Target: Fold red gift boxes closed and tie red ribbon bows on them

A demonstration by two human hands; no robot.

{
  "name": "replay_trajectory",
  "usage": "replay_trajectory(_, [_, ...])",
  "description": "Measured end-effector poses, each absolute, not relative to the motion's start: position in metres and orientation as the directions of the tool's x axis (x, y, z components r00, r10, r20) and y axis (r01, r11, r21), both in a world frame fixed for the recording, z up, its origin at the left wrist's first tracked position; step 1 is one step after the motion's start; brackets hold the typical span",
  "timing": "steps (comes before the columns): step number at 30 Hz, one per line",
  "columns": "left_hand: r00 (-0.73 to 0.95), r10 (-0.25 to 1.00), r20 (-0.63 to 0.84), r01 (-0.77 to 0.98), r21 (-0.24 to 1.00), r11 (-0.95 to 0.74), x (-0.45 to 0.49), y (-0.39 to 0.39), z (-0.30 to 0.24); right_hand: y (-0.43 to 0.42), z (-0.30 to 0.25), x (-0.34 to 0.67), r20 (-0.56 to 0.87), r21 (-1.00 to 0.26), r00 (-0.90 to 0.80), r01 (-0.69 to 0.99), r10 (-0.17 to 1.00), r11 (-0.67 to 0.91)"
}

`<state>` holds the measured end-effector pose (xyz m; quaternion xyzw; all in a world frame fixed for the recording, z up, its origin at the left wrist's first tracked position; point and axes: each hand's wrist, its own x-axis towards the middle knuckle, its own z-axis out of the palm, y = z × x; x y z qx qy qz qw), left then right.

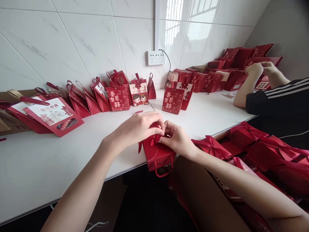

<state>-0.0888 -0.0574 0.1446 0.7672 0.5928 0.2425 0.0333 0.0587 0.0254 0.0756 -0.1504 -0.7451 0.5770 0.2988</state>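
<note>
A red gift box with a twisted cord handle lies at the table's front edge, its near end jutting past it. My left hand and my right hand meet over its top. Both have their fingers pinched on a red ribbon, which forms a bow or loop on the box. One ribbon tail hangs at the box's left side. The fingertips partly hide the ribbon, so I cannot tell whether the knot is tight.
Red gift boxes line the wall on the white table. More red boxes are stacked at the far right, beside a co-worker's hands. A carton of ribboned boxes stands at my right. A socket strip is on the wall.
</note>
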Motion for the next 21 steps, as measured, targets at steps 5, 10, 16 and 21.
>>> replay_trajectory(5, [-0.053, 0.936, 0.347, 0.822, 0.548, -0.157, -0.104, -0.052, 0.112, 0.025, 0.073, 0.058, 0.212, -0.977, -0.773, -0.159, 0.598, 0.141])
replay_trajectory(10, [-0.064, 0.927, 0.369, 0.803, 0.57, -0.172, -0.102, -0.063, 0.088, 0.025, 0.074, 0.057, 0.235, -0.972, -0.739, -0.175, 0.632, 0.156])
replay_trajectory(16, [-0.042, 0.909, 0.415, 0.817, 0.538, -0.208, -0.091, -0.078, 0.085, 0.023, 0.077, 0.06, 0.249, -0.956, -0.736, -0.081, 0.629, 0.282])
replay_trajectory(21, [-0.176, 0.939, 0.297, 0.683, 0.723, -0.101, -0.081, -0.083, 0.084, 0.024, 0.078, 0.06, 0.253, -0.947, -0.746, -0.06, 0.616, 0.317])
